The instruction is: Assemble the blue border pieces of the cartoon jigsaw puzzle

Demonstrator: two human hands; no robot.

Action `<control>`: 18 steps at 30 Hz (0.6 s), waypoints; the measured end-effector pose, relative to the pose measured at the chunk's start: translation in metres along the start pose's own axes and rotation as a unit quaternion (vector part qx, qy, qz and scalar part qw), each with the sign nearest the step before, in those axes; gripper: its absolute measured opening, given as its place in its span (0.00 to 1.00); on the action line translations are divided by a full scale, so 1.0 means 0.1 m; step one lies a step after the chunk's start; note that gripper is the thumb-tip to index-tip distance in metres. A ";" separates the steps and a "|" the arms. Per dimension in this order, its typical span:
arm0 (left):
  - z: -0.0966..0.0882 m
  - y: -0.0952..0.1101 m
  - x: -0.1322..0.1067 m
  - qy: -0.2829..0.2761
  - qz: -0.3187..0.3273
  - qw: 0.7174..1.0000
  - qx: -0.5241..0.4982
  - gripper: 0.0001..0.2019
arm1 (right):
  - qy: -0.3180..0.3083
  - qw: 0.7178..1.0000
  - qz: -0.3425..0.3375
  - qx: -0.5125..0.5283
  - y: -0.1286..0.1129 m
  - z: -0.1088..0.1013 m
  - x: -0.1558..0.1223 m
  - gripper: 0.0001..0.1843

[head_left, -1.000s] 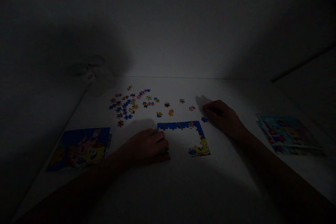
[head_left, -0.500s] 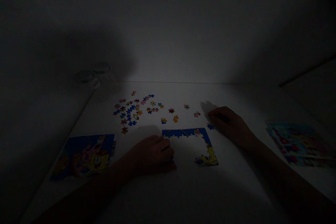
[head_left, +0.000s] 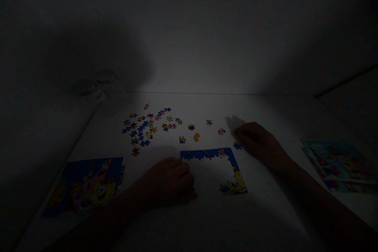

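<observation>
The scene is very dark. A partly joined jigsaw puzzle [head_left: 233, 160] lies on the table, its top and right edges forming a blue and yellow border. My left hand [head_left: 169, 179] rests at the open left side of this border, fingers curled in; whatever is under them is hidden. To the right of the puzzle, my right hand [head_left: 260, 141] has its thumb and fingers pinched together close to the tabletop, and I cannot make out what is between them. Just beside its fingers lies a loose blue puzzle piece [head_left: 237, 145]. A pink piece [head_left: 221, 131] sits a little to the left.
Many loose puzzle pieces [head_left: 143, 126] are scattered at the back left. A cartoon picture sheet [head_left: 88, 185] lies at the left, and more picture sheets [head_left: 339, 163] at the right. Two clear containers with round lids [head_left: 105, 76] stand in the back left corner, by the wall [head_left: 206, 55].
The view has shifted slightly, so the left-hand sheet and containers appear farther left. My left hand's fingers have flattened a little. My right hand stays nearly in place, still pinched.
</observation>
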State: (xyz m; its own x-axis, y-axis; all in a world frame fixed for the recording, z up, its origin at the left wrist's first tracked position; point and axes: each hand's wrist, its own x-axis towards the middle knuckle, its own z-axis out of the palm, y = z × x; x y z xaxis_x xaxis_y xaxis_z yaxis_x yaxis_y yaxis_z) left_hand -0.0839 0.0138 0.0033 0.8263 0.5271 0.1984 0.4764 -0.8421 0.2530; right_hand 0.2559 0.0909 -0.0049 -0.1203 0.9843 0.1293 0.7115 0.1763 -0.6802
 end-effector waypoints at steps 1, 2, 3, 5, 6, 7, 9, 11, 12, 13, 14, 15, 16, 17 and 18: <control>0.00 0.00 0.00 -0.002 -0.001 1.000 0.002 0.13 | 0.001 1.000 0.002 0.002 -0.01 0.00 0.00 0.13; 0.00 0.00 0.00 -0.001 -0.001 1.000 0.003 0.13 | 0.002 1.000 0.003 0.005 -0.03 0.00 0.00 0.13; 0.01 0.00 0.00 0.001 -0.003 1.000 0.004 0.13 | 0.003 1.000 0.002 0.009 -0.03 0.00 0.00 0.13; 0.01 0.00 0.00 0.009 -0.003 1.000 0.003 0.13 | 0.003 1.000 -0.002 0.013 -0.03 -0.01 0.00 0.14; 0.01 0.00 0.00 0.013 -0.003 1.000 0.002 0.13 | 0.001 1.000 -0.003 0.012 -0.03 -0.01 0.00 0.15; 0.01 0.00 0.00 0.016 -0.004 1.000 0.002 0.13 | 0.000 1.000 -0.005 0.009 -0.02 -0.01 0.00 0.15; 0.01 0.01 0.00 0.013 -0.011 1.000 0.002 0.12 | -0.004 1.000 -0.006 0.003 -0.01 -0.01 0.00 0.16; 0.01 0.01 0.00 0.013 -0.014 1.000 0.000 0.11 | -0.006 1.000 -0.006 -0.001 -0.01 -0.02 0.01 0.16; 0.02 0.01 0.00 0.014 -0.012 1.000 -0.001 0.11 | -0.007 1.000 -0.005 -0.002 -0.01 -0.02 0.01 0.16; 0.02 0.00 0.00 0.015 -0.008 1.000 -0.001 0.11 | -0.009 1.000 -0.004 -0.004 -0.02 -0.02 0.01 0.17; 0.03 0.00 -0.01 0.016 -0.003 1.000 0.001 0.12 | -0.010 1.000 -0.003 -0.006 -0.02 -0.02 0.01 0.17; 0.04 -0.01 -0.01 0.015 0.002 1.000 0.004 0.12 | -0.010 1.000 -0.001 -0.010 -0.02 -0.02 0.01 0.17; 0.05 -0.01 -0.01 0.012 0.005 1.000 0.008 0.12 | -0.009 1.000 0.000 -0.012 -0.01 -0.02 0.01 0.18; 0.06 -0.01 -0.01 0.006 0.006 1.000 0.011 0.13 | -0.006 1.000 -0.001 -0.013 -0.01 -0.02 0.01 0.18; 0.06 -0.02 -0.01 0.003 0.007 1.000 0.014 0.13 | -0.001 1.000 -0.002 -0.012 0.01 -0.02 0.01 0.18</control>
State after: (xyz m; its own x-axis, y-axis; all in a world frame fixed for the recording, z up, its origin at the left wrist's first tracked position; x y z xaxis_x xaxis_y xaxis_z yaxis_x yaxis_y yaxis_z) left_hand -0.0837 0.0139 -0.0029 0.8311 0.5165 0.2064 0.4736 -0.8517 0.2242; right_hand 0.2574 0.0915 -0.0039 -0.1254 0.9835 0.1303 0.7276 0.1805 -0.6618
